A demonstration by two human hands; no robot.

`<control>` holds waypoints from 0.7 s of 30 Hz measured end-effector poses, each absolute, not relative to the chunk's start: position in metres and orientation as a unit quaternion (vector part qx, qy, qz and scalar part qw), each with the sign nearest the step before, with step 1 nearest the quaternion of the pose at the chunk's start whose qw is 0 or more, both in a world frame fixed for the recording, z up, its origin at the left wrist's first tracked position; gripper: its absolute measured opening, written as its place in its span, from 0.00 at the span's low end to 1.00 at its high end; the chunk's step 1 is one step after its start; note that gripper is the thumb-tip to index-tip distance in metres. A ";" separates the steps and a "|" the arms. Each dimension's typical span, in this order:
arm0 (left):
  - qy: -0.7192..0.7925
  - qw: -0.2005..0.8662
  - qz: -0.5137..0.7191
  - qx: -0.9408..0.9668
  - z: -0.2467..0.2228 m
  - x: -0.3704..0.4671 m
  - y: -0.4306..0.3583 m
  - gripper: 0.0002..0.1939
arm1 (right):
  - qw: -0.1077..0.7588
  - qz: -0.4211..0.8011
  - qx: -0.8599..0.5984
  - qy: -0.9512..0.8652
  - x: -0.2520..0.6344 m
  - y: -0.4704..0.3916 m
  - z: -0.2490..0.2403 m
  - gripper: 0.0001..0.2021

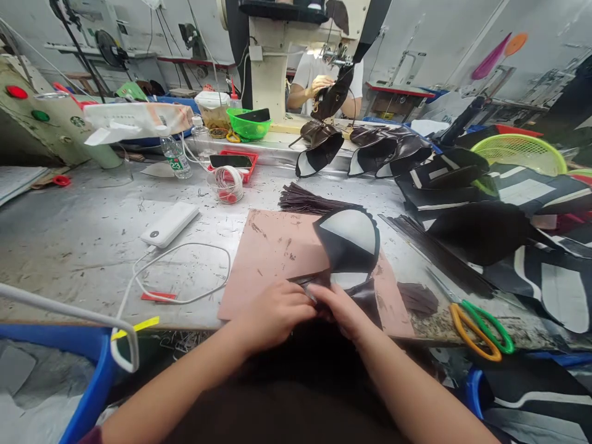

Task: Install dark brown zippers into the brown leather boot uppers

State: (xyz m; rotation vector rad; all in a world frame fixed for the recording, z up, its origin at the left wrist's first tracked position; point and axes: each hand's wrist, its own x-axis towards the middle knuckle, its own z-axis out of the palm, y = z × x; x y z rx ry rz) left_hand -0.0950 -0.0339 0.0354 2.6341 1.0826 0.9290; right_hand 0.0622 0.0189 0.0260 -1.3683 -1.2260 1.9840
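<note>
A dark shoe upper lies partly on the pink board, its black lining and pale reinforcement patches facing up. Both hands work at its near end, close to the table's front edge. My left hand is closed with the fingers curled on the dark leather edge. Beside it, my right hand pinches the same upper, thumb toward the left fingers. What lies exactly between the fingertips is hidden. Behind the board is a bundle of dark leather strips.
Scissors with orange and green handles lie at the right front edge. Stacked shoe pieces cover the right side. A white power bank with its cable sits left. Across the table, a person works at a sewing machine.
</note>
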 end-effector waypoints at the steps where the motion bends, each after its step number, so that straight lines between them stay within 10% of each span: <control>1: 0.367 0.031 0.305 0.878 0.028 -0.096 -0.045 0.11 | 0.222 0.706 -0.509 -0.439 0.061 0.018 0.027 0.13; 21: 0.519 -0.130 0.214 0.817 -0.012 -0.091 -0.095 0.13 | 0.151 0.520 -0.600 -0.589 0.044 0.002 0.015 0.09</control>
